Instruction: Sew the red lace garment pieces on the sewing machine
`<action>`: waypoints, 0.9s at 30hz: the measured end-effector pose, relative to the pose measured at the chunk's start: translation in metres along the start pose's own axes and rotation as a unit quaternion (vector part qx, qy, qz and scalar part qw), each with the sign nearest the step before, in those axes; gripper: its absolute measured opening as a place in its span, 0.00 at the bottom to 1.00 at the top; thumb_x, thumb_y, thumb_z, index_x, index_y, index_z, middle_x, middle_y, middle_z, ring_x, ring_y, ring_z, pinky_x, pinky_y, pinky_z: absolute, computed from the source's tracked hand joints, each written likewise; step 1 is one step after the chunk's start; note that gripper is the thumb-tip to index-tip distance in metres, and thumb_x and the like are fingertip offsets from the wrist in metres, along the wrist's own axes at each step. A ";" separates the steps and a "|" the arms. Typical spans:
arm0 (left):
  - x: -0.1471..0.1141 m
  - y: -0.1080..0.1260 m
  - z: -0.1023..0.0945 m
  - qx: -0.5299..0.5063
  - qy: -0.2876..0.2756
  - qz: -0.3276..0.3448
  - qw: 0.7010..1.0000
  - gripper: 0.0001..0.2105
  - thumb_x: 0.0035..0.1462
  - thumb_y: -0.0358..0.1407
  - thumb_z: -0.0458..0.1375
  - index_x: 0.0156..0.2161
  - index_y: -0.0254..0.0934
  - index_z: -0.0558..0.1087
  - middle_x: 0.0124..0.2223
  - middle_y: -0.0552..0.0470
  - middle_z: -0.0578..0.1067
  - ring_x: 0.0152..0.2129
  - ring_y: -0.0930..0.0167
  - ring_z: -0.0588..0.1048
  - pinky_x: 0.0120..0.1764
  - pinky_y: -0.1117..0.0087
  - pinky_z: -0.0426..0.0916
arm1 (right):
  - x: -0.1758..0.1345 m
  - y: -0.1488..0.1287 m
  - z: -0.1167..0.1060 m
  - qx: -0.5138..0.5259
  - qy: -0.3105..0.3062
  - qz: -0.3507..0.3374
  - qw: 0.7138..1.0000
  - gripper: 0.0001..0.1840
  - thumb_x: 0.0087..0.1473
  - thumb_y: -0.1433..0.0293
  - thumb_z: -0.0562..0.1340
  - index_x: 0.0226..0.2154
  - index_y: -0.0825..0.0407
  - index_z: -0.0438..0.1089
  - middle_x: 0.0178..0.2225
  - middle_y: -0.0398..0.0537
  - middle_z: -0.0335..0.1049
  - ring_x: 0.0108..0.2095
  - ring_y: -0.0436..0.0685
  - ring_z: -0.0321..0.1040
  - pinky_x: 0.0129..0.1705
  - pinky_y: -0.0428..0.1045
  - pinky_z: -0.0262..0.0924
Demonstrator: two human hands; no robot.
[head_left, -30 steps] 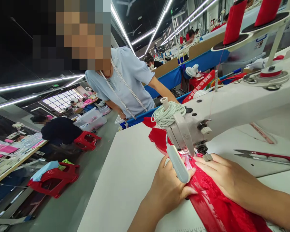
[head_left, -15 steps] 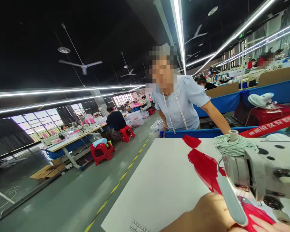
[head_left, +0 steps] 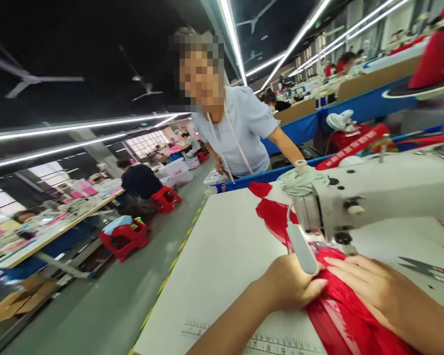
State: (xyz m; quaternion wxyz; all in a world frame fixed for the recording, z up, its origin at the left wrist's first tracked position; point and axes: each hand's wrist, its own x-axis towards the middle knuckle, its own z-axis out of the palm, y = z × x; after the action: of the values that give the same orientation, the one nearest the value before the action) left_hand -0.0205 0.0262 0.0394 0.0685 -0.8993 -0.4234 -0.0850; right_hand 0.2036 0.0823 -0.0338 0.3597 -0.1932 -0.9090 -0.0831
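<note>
Red sheer fabric (head_left: 350,315) lies under the head of a white sewing machine (head_left: 388,190) and spreads down towards me. My left hand (head_left: 290,282) is at the fabric's left edge, fingers curled and thumb pressed on the cloth. A grey paddle-shaped attachment (head_left: 302,250) on the machine hides part of those fingers. My right hand (head_left: 372,288) lies flat on the fabric with its fingers stretched towards the needle area, which is mostly hidden. Beyond the machine head, more red fabric (head_left: 276,219) rests on the white table (head_left: 222,256).
Scissors (head_left: 431,270) lie right of my right hand. Pale green cord (head_left: 298,180) is coiled on the machine head. A ruler scale (head_left: 274,342) marks the table's front. Across the table leans a person in a light blue shirt (head_left: 240,128). Red stools (head_left: 124,239) stand left, beyond the aisle.
My view has swung right and down, bringing both hands, more of the machine and the scissors into sight. Both hands remain at the red fabric near the machine head.
</note>
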 end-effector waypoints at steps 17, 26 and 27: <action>-0.011 0.000 -0.002 0.003 0.010 0.005 1.000 0.34 0.67 0.56 0.34 0.53 0.34 0.72 0.42 0.40 0.74 0.32 0.66 0.73 0.35 0.64 0.73 | 0.022 -0.011 -0.017 0.012 0.004 0.039 0.999 0.26 0.45 0.83 0.51 0.44 0.52 0.71 0.40 0.47 0.77 0.38 0.57 0.68 0.37 0.51 0.65; -0.010 0.003 -0.002 0.028 0.101 0.005 0.995 0.33 0.68 0.55 0.34 0.48 0.37 0.76 0.42 0.42 0.78 0.31 0.66 0.74 0.32 0.65 0.73 | 0.018 -0.012 -0.012 0.019 -0.002 0.050 0.999 0.23 0.50 0.82 0.50 0.43 0.52 0.72 0.41 0.49 0.77 0.39 0.58 0.67 0.38 0.52 0.64; -0.010 0.003 -0.002 0.026 0.112 0.004 0.993 0.32 0.68 0.55 0.34 0.47 0.38 0.76 0.42 0.42 0.78 0.31 0.66 0.74 0.31 0.66 0.73 | 0.019 -0.012 -0.013 0.017 -0.004 0.051 0.999 0.23 0.51 0.82 0.50 0.43 0.52 0.72 0.42 0.49 0.77 0.39 0.57 0.68 0.38 0.52 0.64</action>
State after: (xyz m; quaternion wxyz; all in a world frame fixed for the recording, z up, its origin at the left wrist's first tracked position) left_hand -0.0249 0.0164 0.0390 0.1395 -0.8839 -0.4114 -0.1734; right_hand 0.1940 0.0734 -0.0113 0.3632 -0.2332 -0.9008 -0.0485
